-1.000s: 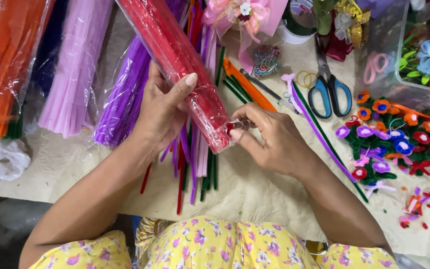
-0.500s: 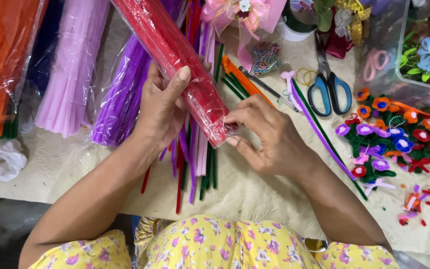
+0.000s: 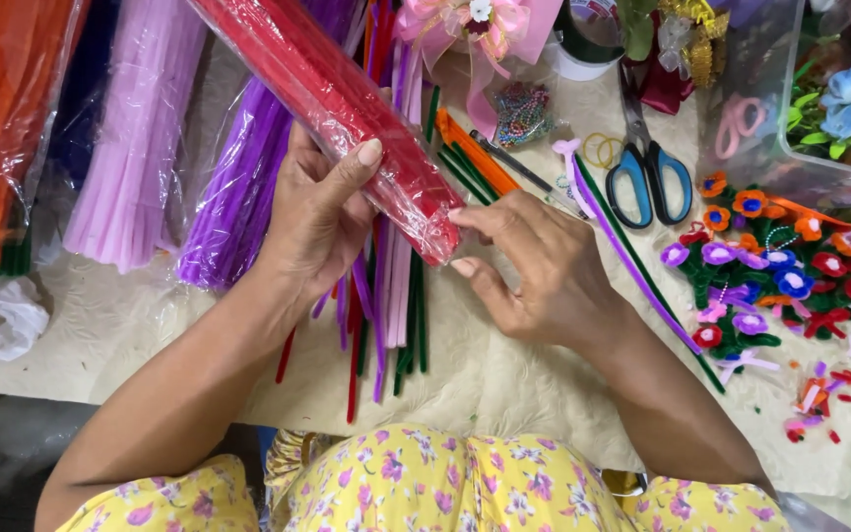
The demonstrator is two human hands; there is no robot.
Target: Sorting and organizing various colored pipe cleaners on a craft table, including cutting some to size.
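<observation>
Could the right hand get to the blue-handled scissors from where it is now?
Probably yes: the right hand is at the red bundle's end, and the scissors lie uncovered just beyond, with only thin stems between.

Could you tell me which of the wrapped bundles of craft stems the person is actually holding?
The red bundle. The left hand grips it off the table while the right hand touches its lower end. The orange bundle, pink bundle and purple bundle lie untouched.

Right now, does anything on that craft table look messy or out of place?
Nothing looks damaged. Loose pipe cleaners lie fanned untidily under the red bundle held in the left hand, and small red scraps are scattered beside the finished flowers.
</observation>
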